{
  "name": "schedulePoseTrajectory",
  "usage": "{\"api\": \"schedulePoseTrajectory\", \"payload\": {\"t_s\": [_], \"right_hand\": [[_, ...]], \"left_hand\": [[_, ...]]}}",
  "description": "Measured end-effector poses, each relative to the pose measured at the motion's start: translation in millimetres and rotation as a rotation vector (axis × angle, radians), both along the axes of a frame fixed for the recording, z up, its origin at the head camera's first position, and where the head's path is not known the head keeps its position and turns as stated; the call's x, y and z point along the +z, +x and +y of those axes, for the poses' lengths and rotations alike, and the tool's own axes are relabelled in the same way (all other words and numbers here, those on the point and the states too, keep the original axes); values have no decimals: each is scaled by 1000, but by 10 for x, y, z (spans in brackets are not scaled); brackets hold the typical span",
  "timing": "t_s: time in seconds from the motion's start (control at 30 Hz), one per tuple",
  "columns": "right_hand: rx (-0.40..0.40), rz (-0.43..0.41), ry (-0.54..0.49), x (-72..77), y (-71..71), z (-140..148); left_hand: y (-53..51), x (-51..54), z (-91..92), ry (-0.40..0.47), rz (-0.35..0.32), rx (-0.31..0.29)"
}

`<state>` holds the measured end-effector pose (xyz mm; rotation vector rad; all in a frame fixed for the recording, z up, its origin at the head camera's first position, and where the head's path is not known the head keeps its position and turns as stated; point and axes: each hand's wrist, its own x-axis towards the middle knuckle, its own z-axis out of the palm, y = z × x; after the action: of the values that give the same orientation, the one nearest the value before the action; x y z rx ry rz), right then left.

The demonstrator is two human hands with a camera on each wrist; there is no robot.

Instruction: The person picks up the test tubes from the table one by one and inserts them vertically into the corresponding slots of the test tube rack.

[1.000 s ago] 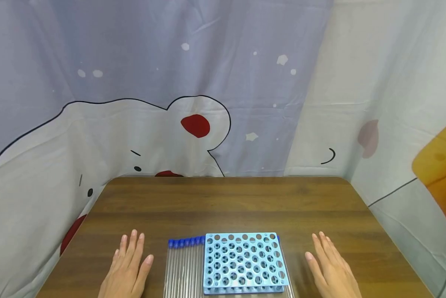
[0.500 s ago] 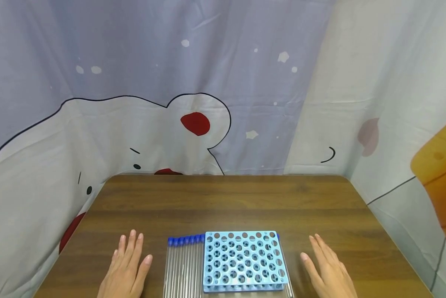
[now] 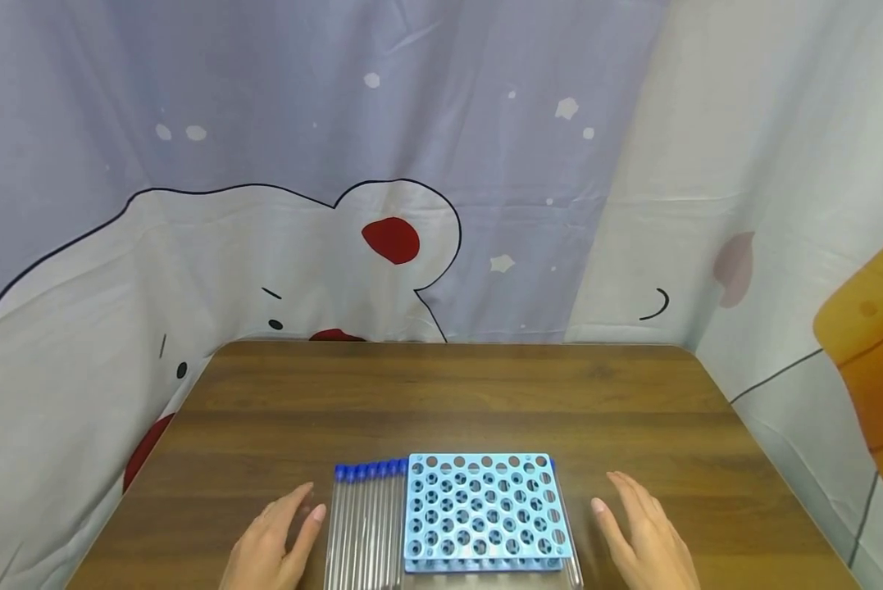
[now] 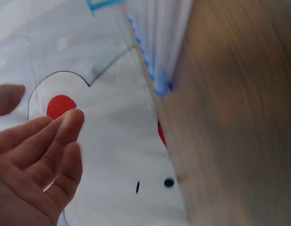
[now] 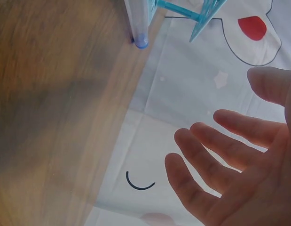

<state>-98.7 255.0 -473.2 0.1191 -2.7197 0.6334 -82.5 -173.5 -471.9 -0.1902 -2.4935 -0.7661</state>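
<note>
A light blue test tube rack [image 3: 485, 508] with rows of round holes stands in the middle of the near table, over a row of clear test tubes [image 3: 363, 533] with blue caps. The tubes lie side by side, several showing left of the rack; the rack hides most others. My left hand [image 3: 267, 545] is just left of the tubes, apart from them, fingers loosely bent and holding nothing. To the right of the rack, my right hand [image 3: 648, 541] is also apart, its fingers spread and relaxed in the right wrist view.
All of this sits on a brown wooden table [image 3: 441, 393]. A printed curtain [image 3: 530, 164] hangs behind the table and along both its sides.
My left hand has moved right, towards the tubes, and its fingers have bent from straight. My right hand has shifted slightly left. Rack and tubes stay in place.
</note>
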Motion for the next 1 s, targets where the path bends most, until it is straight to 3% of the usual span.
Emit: {"api": "schedulePoseTrajectory", "payload": {"t_s": [0.07, 0.13, 0.2, 0.37, 0.5, 0.57, 0.67, 0.8, 1.0], "right_hand": [[-2, -4, -5, -8, 12, -9], [-5, -15, -12, -15, 23, -20], [-8, -37, -21, -18, 32, -31], [-25, -118, -71, -25, 30, -66], [-29, -210, -180, -94, -46, -101], [-29, -268, -229, -156, -97, -115], [-33, -335, -261, -240, -151, -130], [-20, -378, -262, -286, -194, -149], [-17, -439, -246, -303, -199, -147]], "left_hand": [[-8, -21, 61, 76, 64, -6], [-12, -37, 120, 178, 57, -22], [-6, -33, 183, 330, -75, -42], [-5, 10, 324, 671, -501, -107], [-21, -4, 420, 855, -679, -237], [-18, -42, 483, 912, -729, -292], [-7, -117, 596, 920, -760, -334], [9, -190, 718, 904, -766, -355], [36, -193, 757, 909, -759, -363]]}}
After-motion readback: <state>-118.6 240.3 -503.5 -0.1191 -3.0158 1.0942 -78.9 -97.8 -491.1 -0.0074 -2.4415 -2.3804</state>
